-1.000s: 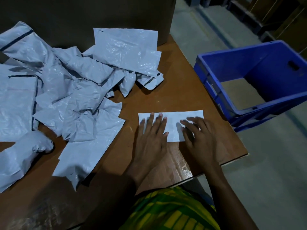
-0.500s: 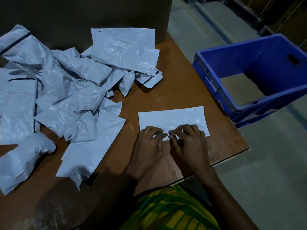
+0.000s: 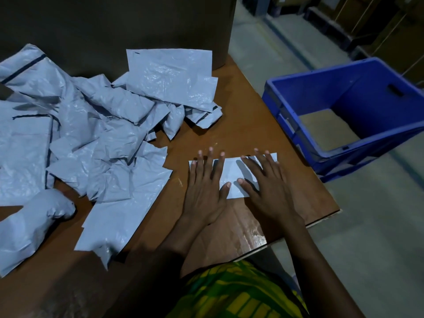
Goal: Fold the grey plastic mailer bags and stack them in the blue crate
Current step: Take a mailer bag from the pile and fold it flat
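A folded grey mailer bag (image 3: 234, 174) lies flat near the right end of the brown table (image 3: 250, 125). My left hand (image 3: 206, 189) presses on its left half with fingers straight and spread. My right hand (image 3: 267, 187) presses flat on its right half, fingers reaching its far edge. A big pile of crumpled grey mailer bags (image 3: 91, 138) covers the left of the table. The blue crate (image 3: 358, 111) sits on the floor to the right of the table, tilted, with nothing seen inside it.
A large dark cardboard box (image 3: 114, 31) stands at the back of the table behind the pile. The table's right edge and front corner (image 3: 337, 211) are close to my right hand. Grey floor and dark shelving lie beyond the crate.
Half a second ago both hands pinched the bag's near edge with curled fingers. They have folded it over, and now both hands lie flat on the narrower folded bag.
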`<move>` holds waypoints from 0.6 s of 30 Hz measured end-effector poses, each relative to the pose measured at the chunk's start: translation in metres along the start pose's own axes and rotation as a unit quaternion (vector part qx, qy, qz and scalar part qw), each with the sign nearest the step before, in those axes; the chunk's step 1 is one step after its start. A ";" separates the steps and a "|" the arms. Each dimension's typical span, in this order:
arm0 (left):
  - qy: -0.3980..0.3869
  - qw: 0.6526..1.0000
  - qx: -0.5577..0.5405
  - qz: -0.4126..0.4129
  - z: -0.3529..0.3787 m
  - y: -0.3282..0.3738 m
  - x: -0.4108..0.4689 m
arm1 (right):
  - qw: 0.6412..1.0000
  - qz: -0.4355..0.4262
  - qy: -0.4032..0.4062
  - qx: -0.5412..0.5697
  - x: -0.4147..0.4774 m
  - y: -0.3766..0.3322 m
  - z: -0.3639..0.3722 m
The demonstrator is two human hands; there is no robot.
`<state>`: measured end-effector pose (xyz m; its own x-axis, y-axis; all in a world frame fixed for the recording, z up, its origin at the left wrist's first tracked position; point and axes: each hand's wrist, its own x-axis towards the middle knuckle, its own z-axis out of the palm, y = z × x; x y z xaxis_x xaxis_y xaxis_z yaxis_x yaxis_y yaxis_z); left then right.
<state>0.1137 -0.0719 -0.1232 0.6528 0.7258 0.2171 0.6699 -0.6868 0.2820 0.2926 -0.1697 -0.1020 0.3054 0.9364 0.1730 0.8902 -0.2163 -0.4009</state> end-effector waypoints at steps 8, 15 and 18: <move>-0.043 0.999 0.010 0.015 0.017 -0.009 0.000 | 0.997 -0.006 -0.040 -0.068 -0.003 0.009 0.015; -0.113 0.994 0.002 0.006 0.013 -0.013 0.010 | 0.992 0.014 -0.097 -0.076 0.008 0.012 0.013; -0.086 0.996 0.007 0.015 0.012 -0.011 0.007 | 0.993 0.008 -0.098 -0.058 0.008 0.010 0.008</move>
<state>0.1148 -0.0598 -0.1357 0.7224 0.6887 0.0615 0.6535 -0.7091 0.2647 0.3012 -0.1617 -0.1117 0.2582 0.9660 -0.0164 0.9220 -0.2515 -0.2944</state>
